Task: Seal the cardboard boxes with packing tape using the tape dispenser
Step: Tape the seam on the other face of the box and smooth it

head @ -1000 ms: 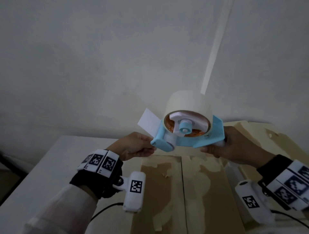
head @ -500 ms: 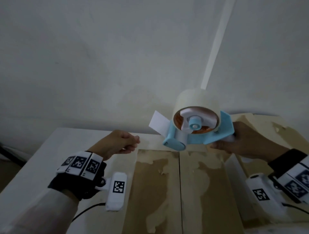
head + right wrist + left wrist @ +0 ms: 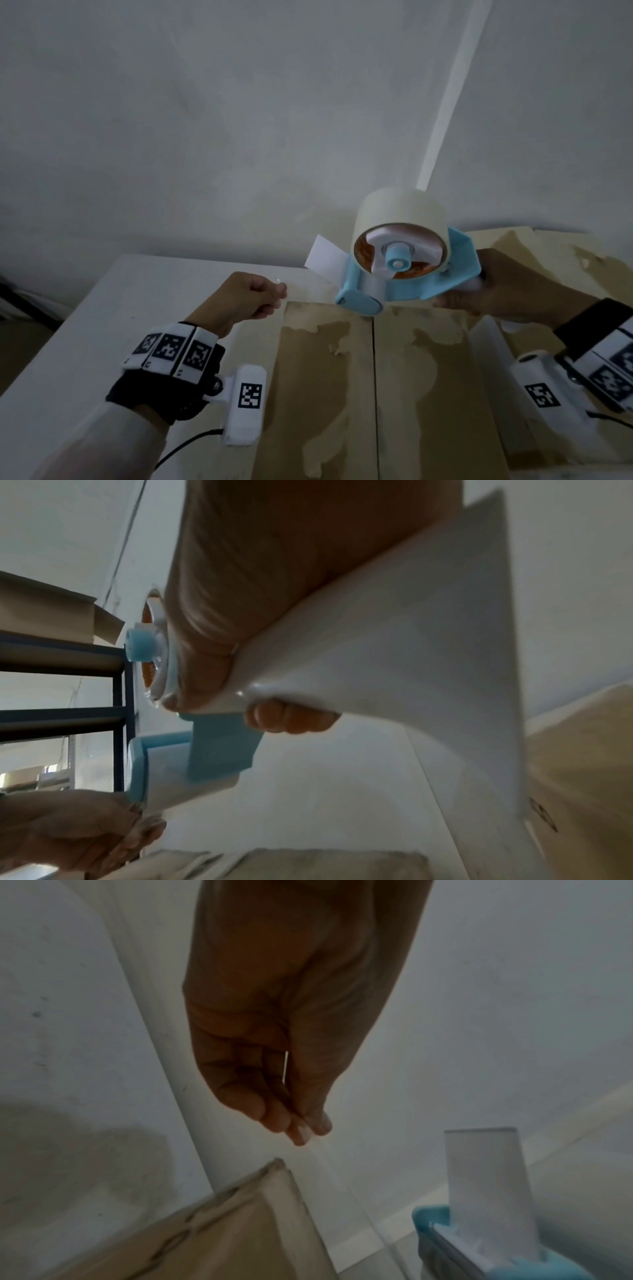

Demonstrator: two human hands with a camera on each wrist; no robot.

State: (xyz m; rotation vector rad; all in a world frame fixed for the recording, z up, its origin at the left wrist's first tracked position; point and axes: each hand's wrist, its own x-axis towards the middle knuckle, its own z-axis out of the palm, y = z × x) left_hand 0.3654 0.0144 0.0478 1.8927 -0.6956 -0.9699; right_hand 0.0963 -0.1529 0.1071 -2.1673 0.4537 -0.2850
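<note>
My right hand grips the white handle of a light blue tape dispenser carrying a wide roll of tape. It hovers over the far edge of a cardboard box whose top flaps are closed along a centre seam. My left hand is to the left of the dispenser, thumb and fingers pinching the end of a clear tape strip that stretches back to the dispenser's mouth. A white tab sticks up from the dispenser's front. The left wrist view shows the pinching fingertips above the box corner.
The box lies on a white table against a pale wall. A second cardboard box with torn surface paper stands at the back right. A dark metal shelving rack shows in the right wrist view.
My left hand has moved left, away from the dispenser's front, drawing a clear tape strip out. The dispenser has shifted to the right.
</note>
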